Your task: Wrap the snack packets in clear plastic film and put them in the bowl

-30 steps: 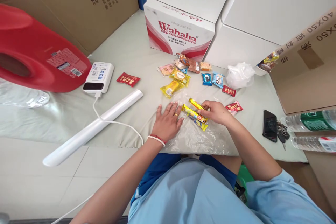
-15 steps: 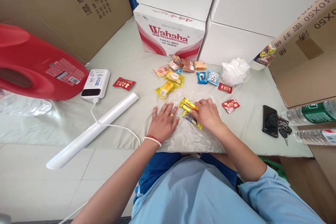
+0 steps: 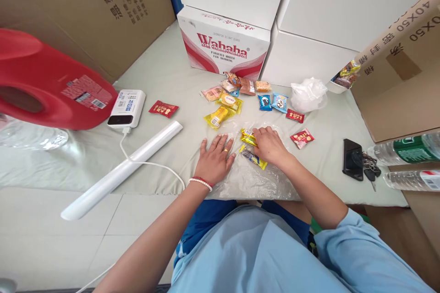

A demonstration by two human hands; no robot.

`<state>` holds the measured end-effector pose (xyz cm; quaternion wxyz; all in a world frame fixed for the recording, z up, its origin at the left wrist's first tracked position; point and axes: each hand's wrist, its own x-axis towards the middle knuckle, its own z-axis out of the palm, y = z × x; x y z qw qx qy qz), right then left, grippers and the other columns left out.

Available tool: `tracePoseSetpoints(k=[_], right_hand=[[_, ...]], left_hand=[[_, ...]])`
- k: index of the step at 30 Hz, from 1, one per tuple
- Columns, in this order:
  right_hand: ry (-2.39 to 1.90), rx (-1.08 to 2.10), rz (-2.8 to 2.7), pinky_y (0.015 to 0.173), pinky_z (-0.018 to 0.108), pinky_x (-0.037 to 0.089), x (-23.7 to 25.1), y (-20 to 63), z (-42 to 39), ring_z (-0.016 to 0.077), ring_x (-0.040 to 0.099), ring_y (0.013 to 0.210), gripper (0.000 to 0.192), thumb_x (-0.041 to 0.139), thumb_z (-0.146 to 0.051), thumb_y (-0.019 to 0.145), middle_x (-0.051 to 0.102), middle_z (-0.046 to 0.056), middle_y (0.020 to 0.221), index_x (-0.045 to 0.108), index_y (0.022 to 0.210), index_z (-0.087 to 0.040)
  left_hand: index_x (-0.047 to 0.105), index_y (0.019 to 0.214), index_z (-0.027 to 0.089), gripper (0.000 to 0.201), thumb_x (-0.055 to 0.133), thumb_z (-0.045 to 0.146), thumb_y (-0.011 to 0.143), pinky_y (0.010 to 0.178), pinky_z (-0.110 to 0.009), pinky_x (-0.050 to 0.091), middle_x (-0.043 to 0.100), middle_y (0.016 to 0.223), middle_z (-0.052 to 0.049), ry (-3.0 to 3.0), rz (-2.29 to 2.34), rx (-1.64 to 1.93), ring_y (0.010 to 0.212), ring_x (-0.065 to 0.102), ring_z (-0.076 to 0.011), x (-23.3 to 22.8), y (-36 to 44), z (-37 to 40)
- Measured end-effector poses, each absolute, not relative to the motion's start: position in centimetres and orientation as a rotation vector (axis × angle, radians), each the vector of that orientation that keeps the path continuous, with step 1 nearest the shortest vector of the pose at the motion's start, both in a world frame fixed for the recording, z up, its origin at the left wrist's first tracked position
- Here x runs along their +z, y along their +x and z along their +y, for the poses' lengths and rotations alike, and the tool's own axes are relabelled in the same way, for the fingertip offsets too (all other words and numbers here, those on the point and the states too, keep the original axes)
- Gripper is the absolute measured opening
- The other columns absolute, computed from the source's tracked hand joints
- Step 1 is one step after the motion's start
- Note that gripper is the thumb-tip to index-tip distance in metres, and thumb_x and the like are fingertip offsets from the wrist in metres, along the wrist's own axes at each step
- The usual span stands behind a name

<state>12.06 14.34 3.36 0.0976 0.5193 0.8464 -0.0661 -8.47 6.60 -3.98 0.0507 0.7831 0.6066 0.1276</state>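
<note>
My left hand (image 3: 215,157) lies flat, fingers spread, on the edge of a clear plastic bag (image 3: 254,178) spread on the table. My right hand (image 3: 270,145) rests on the bag and presses on yellow snack bars (image 3: 248,137), with another yellow bar (image 3: 253,158) just below its fingers. I cannot tell if the bars are inside the bag or on top of it. Beyond the hands lie loose snack packets: yellow ones (image 3: 217,117), blue ones (image 3: 272,102) and red ones (image 3: 301,137).
A Wahaha carton (image 3: 223,46) and white boxes stand at the back. A red jug (image 3: 51,82), power bank (image 3: 126,108) with cable and a white roll (image 3: 123,169) lie left. A crumpled white bag (image 3: 308,94), phone with keys (image 3: 354,159) and water bottles (image 3: 409,151) sit right.
My right hand has drawn the yellow bars left toward my left hand and now lies over them. The left hand stays flat on the bag.
</note>
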Motion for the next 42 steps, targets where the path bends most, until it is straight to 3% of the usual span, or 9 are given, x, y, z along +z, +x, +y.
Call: tracePoseSetpoints(k=[3,11,21,24,27,30,34,38,42], right_hand=[[1.491,-0.208,2.540,0.092,0.042,0.042,3.6,12.8,14.4,0.0333,0.052,0.114,0.040,0.064,-0.023,0.089,0.066,0.016,0.122,0.062,0.128,-0.014],[1.415,-0.390,2.867,0.101,0.040,0.044,5.0,15.5,14.0,0.0306,0.051,0.115,0.053,0.065,-0.021,0.090,0.064,0.015,0.131,0.056,0.141,-0.013],[1.285,-0.467,2.863,0.107,0.045,0.043,2.1,15.8,13.8,0.0313,0.050,0.127,0.052,0.068,-0.024,0.093,0.059,0.015,0.143,0.057,0.143,-0.017],[1.438,-0.393,2.900,0.101,0.042,0.046,2.7,15.6,12.3,0.0284,0.055,0.116,0.028,0.056,-0.025,0.101,0.067,0.015,0.125,0.069,0.125,-0.017],[1.574,-0.305,2.691,0.089,0.039,0.048,3.0,14.6,10.3,0.0287,0.060,0.104,0.029,0.050,-0.035,0.106,0.071,0.013,0.105,0.074,0.106,-0.019],[1.607,-0.310,2.494,0.083,0.037,0.049,2.6,13.4,8.7,0.0305,0.062,0.110,0.026,0.059,-0.040,0.102,0.072,0.013,0.111,0.072,0.110,-0.020],[1.578,-0.380,2.465,0.081,0.034,0.047,2.7,13.6,7.6,0.0287,0.063,0.112,0.016,0.060,-0.027,0.100,0.072,0.012,0.114,0.071,0.109,-0.020],[1.550,-0.565,2.539,0.080,0.030,0.044,4.4,15.7,8.4,0.0229,0.064,0.100,0.014,0.065,-0.024,0.096,0.072,0.007,0.101,0.073,0.107,-0.023],[1.669,-0.456,2.561,0.078,0.030,0.041,5.3,16.6,11.3,0.0219,0.061,0.094,0.016,0.067,-0.028,0.096,0.069,0.007,0.097,0.074,0.108,-0.021]], left_hand=[[0.045,0.158,0.024,0.056,0.033,0.045,0.106,0.127,-0.065,0.015,0.041,0.166,-0.010,2.371,1.846,0.401,0.155,0.036,-0.0300,-4.1,-8.5,6.6],[0.043,0.159,0.023,0.058,0.034,0.044,0.106,0.128,-0.065,0.012,0.039,0.167,-0.010,2.349,1.843,0.406,0.155,0.035,-0.0299,-4.2,-8.5,6.7],[0.041,0.160,0.021,0.059,0.034,0.045,0.106,0.128,-0.066,0.011,0.039,0.167,-0.012,2.337,1.871,0.416,0.156,0.035,-0.0300,-4.2,-8.4,6.7],[0.042,0.159,0.021,0.059,0.034,0.045,0.106,0.128,-0.065,0.010,0.039,0.167,-0.011,2.339,1.872,0.415,0.156,0.035,-0.0287,-4.2,-8.4,6.6],[0.043,0.158,0.020,0.059,0.035,0.045,0.106,0.128,-0.065,0.011,0.039,0.167,-0.011,2.335,1.880,0.408,0.156,0.035,-0.0283,-4.1,-8.3,6.6],[0.043,0.158,0.019,0.059,0.035,0.045,0.106,0.128,-0.065,0.012,0.039,0.167,-0.011,2.334,1.880,0.402,0.156,0.035,-0.0285,-4.1,-8.3,6.6],[0.042,0.159,0.019,0.059,0.034,0.045,0.106,0.128,-0.065,0.011,0.038,0.167,-0.011,2.338,1.876,0.392,0.156,0.034,-0.0282,-4.2,-8.4,6.6],[0.042,0.159,0.020,0.059,0.032,0.046,0.107,0.129,-0.064,0.009,0.037,0.168,-0.011,2.338,1.873,0.388,0.157,0.033,-0.0277,-4.3,-8.4,6.7],[0.041,0.159,0.020,0.059,0.032,0.046,0.107,0.129,-0.064,0.009,0.037,0.168,-0.011,2.340,1.871,0.386,0.157,0.033,-0.0279,-4.4,-8.4,6.7]])
